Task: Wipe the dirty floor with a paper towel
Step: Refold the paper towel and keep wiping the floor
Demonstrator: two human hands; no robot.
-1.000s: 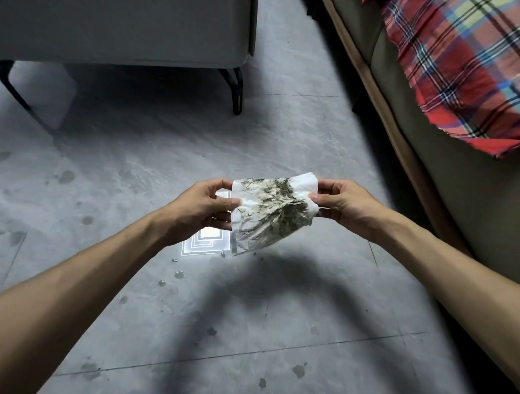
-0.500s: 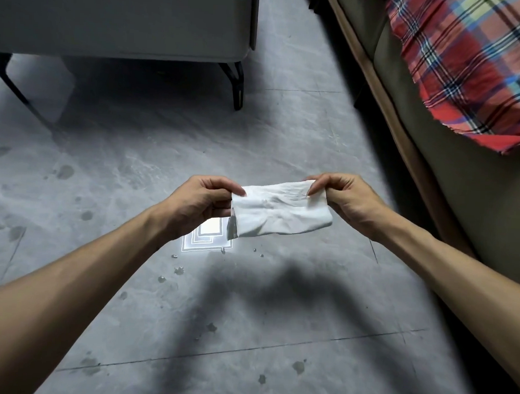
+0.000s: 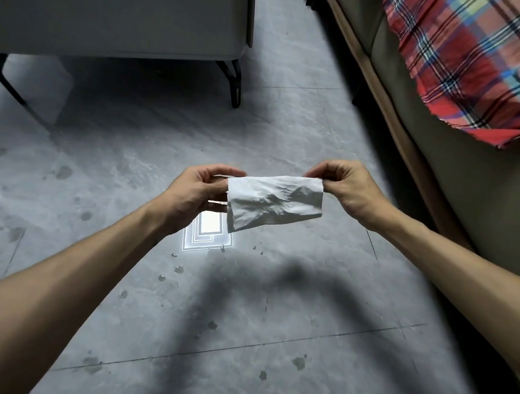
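both hands, left hand (image 3: pixel 193 194) and right hand (image 3: pixel 348 188), pinch the paper towel (image 3: pixel 274 205) taut.

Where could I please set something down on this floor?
Open floor lies between the grey furniture with its black leg and the paper towel pinched by the left hand and right hand; more lies nearer the camera, though stains and droplets dot it. It is tight on the right, along the couch under the plaid blanket.
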